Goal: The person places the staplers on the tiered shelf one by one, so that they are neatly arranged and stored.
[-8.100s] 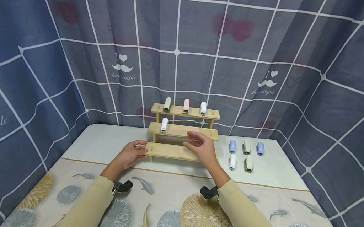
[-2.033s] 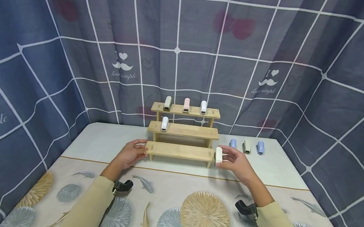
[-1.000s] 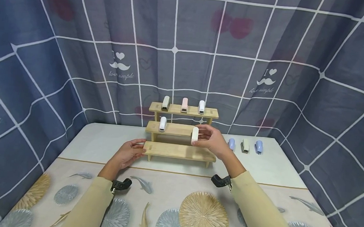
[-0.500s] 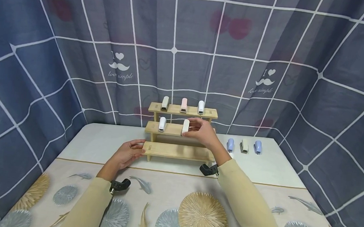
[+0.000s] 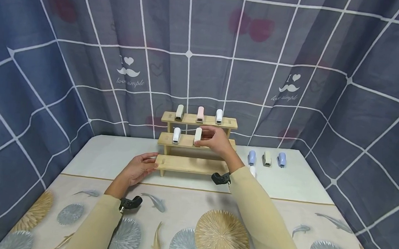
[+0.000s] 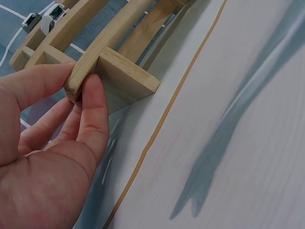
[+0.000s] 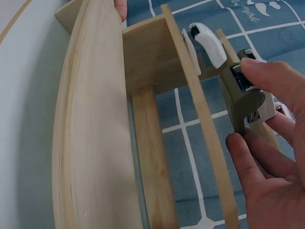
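Note:
A three-step wooden display rack [image 5: 185, 164] stands on the white table. My left hand [image 5: 139, 169] pinches the left end of its lowest step between thumb and fingers, plainer in the left wrist view. My right hand [image 5: 216, 140] holds a cream-green mini stapler [image 5: 197, 136] upright at the middle step, right of a white mini stapler [image 5: 176, 135]. In the right wrist view the held stapler [image 7: 240, 98] sits between thumb and fingers; whether its base touches the step I cannot tell. Cream, pink and white staplers [image 5: 200, 114] line the top step.
Right of the rack on the table are two blue staplers [image 5: 281, 159], a cream one [image 5: 266, 158] and a white one [image 5: 253, 171], partly behind my right sleeve. A patterned cloth [image 5: 163, 223] covers the near side. A grid-patterned curtain [image 5: 203, 78] hangs behind.
The right hand, empty at first, took the cream stapler from the table's front row. It carried it left and up to the middle step. The left hand stays at the lowest step's end.

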Demonstrator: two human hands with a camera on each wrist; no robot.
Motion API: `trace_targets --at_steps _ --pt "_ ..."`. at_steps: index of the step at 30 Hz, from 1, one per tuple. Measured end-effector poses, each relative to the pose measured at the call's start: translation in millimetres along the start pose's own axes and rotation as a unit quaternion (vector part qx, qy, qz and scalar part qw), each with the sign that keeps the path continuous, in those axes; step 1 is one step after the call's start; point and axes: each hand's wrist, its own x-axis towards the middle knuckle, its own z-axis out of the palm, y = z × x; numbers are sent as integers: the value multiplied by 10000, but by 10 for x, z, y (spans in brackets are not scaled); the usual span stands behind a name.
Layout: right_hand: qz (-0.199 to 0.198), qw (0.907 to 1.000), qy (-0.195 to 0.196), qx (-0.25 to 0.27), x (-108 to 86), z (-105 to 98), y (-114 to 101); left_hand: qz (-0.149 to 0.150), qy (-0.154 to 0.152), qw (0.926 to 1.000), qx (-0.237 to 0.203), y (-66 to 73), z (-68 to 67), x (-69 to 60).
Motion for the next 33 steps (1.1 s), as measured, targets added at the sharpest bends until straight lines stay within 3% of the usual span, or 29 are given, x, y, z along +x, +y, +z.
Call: trace_targets --at_steps 12,18,33 --pt "196 9995 -64 -250 30 23 26 39 -13 10000 10 0 -4 -1" --pt "167 9987 -91 -482 34 20 26 2 61 10000 -22 -12 -1 16" --pt "58 9986 -153 -506 45 22 61 -26 57 10000 75 -10 0 17"
